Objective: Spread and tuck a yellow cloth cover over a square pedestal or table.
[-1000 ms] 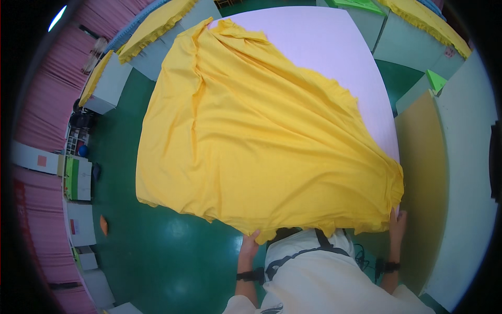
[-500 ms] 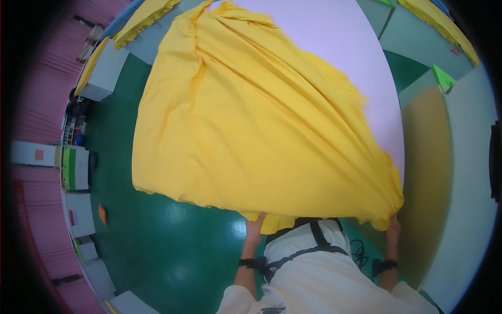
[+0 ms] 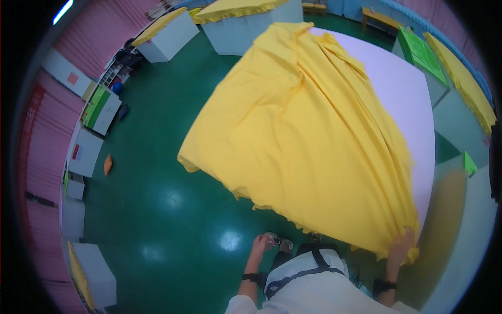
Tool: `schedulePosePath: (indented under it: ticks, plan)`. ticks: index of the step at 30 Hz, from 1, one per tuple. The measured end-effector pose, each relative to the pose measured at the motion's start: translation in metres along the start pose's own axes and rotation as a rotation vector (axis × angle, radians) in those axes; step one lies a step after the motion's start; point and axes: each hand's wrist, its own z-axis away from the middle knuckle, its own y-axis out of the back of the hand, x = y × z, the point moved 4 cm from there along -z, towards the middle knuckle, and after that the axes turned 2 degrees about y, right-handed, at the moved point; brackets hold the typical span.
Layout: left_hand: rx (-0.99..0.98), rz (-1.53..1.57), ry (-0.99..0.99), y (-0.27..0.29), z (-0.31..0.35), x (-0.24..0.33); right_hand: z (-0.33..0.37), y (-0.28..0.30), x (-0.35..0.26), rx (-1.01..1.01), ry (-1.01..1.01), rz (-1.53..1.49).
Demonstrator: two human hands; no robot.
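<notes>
A large yellow cloth cover [image 3: 314, 136] with a gathered edge lies slantwise over a pale lilac table [image 3: 400, 89]. Its folds run together toward the near right corner. There my right hand [image 3: 400, 247] rests over the cloth, fingers closed on it close to the bunched hem, though blur softens the fingertips. My left hand [image 3: 261, 244] is off the cloth, below its near edge and in front of my shoes. Its fingers are curled in, and I see nothing between them. The cloth's left side overhangs the table, hiding that table edge.
Boxy white units with yellow covers [image 3: 240, 10] stand at the back. Green-topped units [image 3: 424, 55] are at the back right. A pale panel [image 3: 470, 230] rises close on my right. An orange object [image 3: 107, 164] lies on the green floor [image 3: 157, 209] at left.
My left hand has let go of the cloth edge and come away from it. My right hand has moved further onto the cloth. The view has swung left, so the cloth sits further right.
</notes>
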Motion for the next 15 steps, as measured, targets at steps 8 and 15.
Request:
schedulePosePath:
  ticks: [8,15]
  plan:
    - [0.025,0.229,0.075,0.172,-0.047,-0.107,-0.010,-0.072,-0.269,-0.514,0.435,-0.313]
    - [0.305,-0.438,-0.030,0.318,-0.036,-0.278,0.048,-0.131,-0.472,-0.690,0.827,-0.206]
